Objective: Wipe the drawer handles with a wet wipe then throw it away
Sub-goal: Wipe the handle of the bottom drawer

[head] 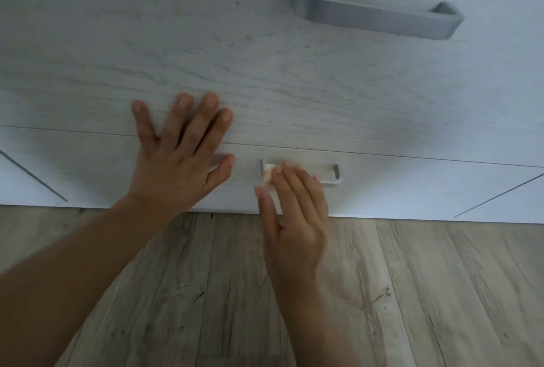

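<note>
Wipe (268, 173) under right hand (295, 221); lower handle (330, 174)

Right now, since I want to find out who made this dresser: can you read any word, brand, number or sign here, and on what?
None: no word, label, brand, number or sign shows anywhere in this view.
The drawer fronts, upper handle, lower handle, wet wipe under the right hand and wood floor all look unmarked.
</note>
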